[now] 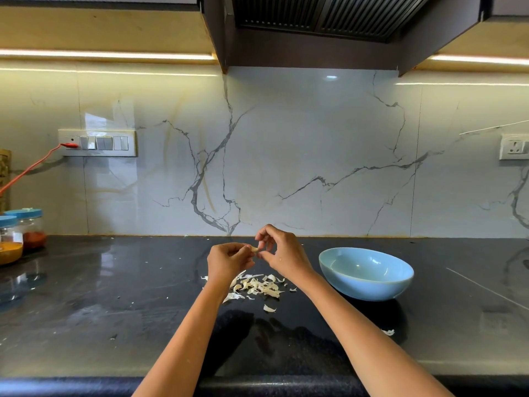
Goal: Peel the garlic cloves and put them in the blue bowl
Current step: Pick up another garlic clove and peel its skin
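A small pale garlic clove (254,249) is held above the black countertop between both hands. My left hand (227,259) grips it with curled fingers. My right hand (279,252) pinches it from the right with thumb and fingertips. Below the hands lies a heap of white garlic skins (257,285) on the counter. The blue bowl (365,273) stands to the right of my right hand; the part of its inside that I can see is bare.
Two blue-lidded spice jars (20,234) stand at the far left by the marble wall. A red cable (34,164) runs to a switch plate. Loose skin scraps (388,332) lie on the black counter (114,296). The counter's front edge is near me.
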